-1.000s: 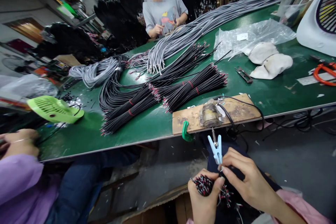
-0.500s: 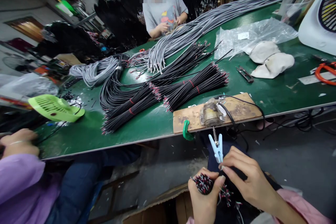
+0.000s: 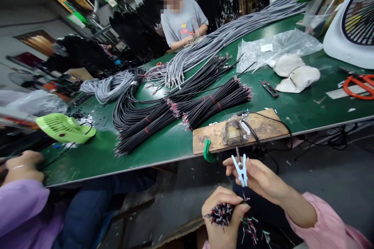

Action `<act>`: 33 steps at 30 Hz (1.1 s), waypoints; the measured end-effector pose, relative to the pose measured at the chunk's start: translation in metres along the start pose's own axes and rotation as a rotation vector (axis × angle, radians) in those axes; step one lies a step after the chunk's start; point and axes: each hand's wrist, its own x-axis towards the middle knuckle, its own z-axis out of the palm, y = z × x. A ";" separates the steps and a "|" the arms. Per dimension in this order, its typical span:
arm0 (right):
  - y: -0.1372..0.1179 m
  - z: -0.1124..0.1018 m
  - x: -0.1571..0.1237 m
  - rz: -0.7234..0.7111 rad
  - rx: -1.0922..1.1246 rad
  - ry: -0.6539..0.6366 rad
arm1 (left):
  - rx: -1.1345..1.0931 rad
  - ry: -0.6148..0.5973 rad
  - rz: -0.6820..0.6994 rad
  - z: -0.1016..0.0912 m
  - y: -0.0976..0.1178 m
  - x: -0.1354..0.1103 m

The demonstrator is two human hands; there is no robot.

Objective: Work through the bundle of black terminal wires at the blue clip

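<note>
My left hand (image 3: 220,218) is closed round a thick bundle of thin black cables (image 3: 222,214), their stripped red and white wire ends facing me. More loose wire ends (image 3: 249,229) hang just right of it. A single cable end sticks up by my left thumb, below the clothespin. My right hand (image 3: 260,177) has its thumb and fingers on either side of the light blue clothespin (image 3: 240,171), pinching its upper arms. The clothespin sits at the tip of a metal rod (image 3: 238,153) that juts from a taped lump (image 3: 233,132) on a wooden board (image 3: 264,122).
The board lies at the edge of the green table (image 3: 172,140), beside a green clamp (image 3: 208,151). Tied black cable bundles (image 3: 216,101), grey cables (image 3: 210,42), snips (image 3: 269,88), orange scissors (image 3: 358,85) and a green fan (image 3: 64,127) lie there. Co-workers sit opposite and at left.
My right hand has moved up from the cable end below the clothespin to the clothespin's arms. My left hand with the bundle has shifted slightly down and left.
</note>
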 end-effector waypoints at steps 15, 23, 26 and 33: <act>-0.002 0.007 0.012 -0.006 0.036 0.070 | 0.050 -0.015 -0.041 0.008 0.003 0.013; 0.012 -0.012 0.004 0.000 0.129 0.105 | 0.042 0.006 -0.002 0.007 0.002 0.012; 0.016 -0.027 -0.004 -0.024 0.046 0.111 | 0.022 -0.011 -0.020 0.002 0.000 0.007; 0.012 -0.032 -0.023 -0.112 -0.616 0.111 | -0.125 -0.081 -0.522 -0.003 -0.021 -0.015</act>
